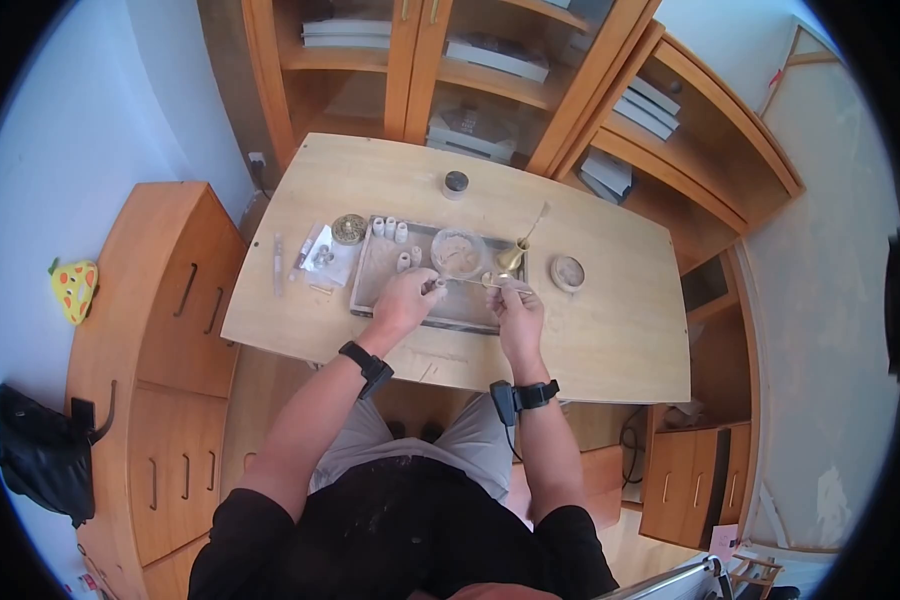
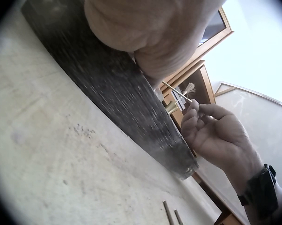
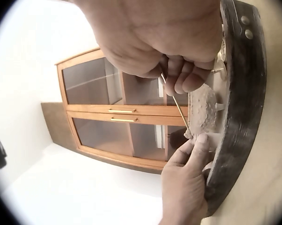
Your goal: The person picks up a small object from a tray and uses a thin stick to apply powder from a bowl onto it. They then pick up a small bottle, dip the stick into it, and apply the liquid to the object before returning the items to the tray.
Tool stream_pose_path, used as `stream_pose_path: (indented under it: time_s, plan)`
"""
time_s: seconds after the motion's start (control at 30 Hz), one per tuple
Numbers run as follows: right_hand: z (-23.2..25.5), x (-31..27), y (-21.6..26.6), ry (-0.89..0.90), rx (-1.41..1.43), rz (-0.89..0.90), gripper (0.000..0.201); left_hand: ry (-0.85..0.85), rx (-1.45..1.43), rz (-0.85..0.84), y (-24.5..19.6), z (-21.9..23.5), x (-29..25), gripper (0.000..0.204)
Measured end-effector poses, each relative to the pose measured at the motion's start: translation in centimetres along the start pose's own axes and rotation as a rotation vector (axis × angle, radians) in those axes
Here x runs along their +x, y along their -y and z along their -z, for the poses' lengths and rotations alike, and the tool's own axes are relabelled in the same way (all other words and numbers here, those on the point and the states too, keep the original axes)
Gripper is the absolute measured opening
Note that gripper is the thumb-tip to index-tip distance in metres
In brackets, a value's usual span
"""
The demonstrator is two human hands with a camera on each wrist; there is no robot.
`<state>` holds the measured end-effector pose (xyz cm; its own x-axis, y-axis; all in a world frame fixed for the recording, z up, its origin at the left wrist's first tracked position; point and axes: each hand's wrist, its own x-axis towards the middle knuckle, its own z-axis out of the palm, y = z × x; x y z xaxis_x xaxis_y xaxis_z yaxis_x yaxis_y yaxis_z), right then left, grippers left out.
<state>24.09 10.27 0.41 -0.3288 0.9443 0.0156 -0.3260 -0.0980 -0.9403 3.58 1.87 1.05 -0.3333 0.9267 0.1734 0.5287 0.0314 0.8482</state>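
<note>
The left hand [image 1: 406,302] is over the near part of a dark-rimmed tray [image 1: 470,325]; in the right wrist view its thumb and fingers [image 3: 183,180] pinch a small pale piece [image 3: 187,134]. Held by the right hand [image 1: 520,318] is a thin stick [image 3: 176,103], whose far end meets that piece. The right wrist view has the right hand [image 3: 155,40] at the top, fingers curled round the stick. In the left wrist view the right hand [image 2: 220,136] pinches the stick [image 2: 176,91], while the left hand's [image 2: 150,28] fingertips are hidden.
A bowl of pale material [image 1: 458,256], small pale cylinders [image 1: 401,232] and a brass vase [image 1: 511,257] with a brush stand in the tray area. Around it are a round metal tin [image 1: 349,229], a plastic bag [image 1: 325,262], a dark-lidded jar [image 1: 456,184] and a round container [image 1: 567,272].
</note>
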Motion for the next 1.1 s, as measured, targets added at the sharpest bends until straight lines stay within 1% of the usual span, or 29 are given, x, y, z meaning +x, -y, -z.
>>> stream_pose_path:
  time_s: [0.03,0.13,0.23,0.33,0.43,0.53,0.63,0.73,0.83,0.93,1.1]
  plan:
    - [-0.2,-0.2,0.1,0.008,-0.055,0.023,0.016,0.005,0.016,0.006,0.1,0.0,0.1,0.024]
    - [-0.8,-0.8,0.6,0.073,-0.207,0.175,0.017,0.014,0.042,0.012,0.2,0.0,0.2,0.024]
    - [-1.2,-0.8,1.3,0.094,-0.287,0.263,0.017,0.01,0.019,-0.003,0.3,-0.1,0.1,0.023]
    - [-1.2,0.2,1.0,0.006,-0.321,0.278,0.017,0.004,0.002,-0.012,0.5,-0.2,0.2,0.023]
    - [-1.9,1.0,1.6,-0.112,-0.661,0.363,0.019,0.008,0.017,-0.015,0.4,-0.2,0.2,0.024]
    - [-1.7,2.4,0.8,-0.08,-0.869,0.354,0.023,0.014,0.03,-0.007,0.3,-0.1,0.2,0.024]
    - [-1.5,3.0,-0.3,-0.059,-0.65,0.235,0.025,0.016,0.036,-0.005,0.4,-0.1,0.2,0.025]
    - [-1.6,2.6,-0.1,-0.116,-0.309,0.027,0.023,0.018,0.03,-0.002,0.4,-0.1,0.2,0.025]
    - [-0.7,2.6,-0.3,-0.093,-0.028,-0.092,0.021,0.024,0.028,0.01,0.3,-0.1,0.1,0.025]
    - [0.0,2.6,-0.4,-0.094,0.137,-0.152,0.02,0.029,0.02,0.009,0.3,0.0,0.1,0.025]
    - [0.0,2.0,0.4,-0.09,0.161,-0.179,0.022,0.023,0.027,-0.013,0.2,0.1,0.1,0.025]
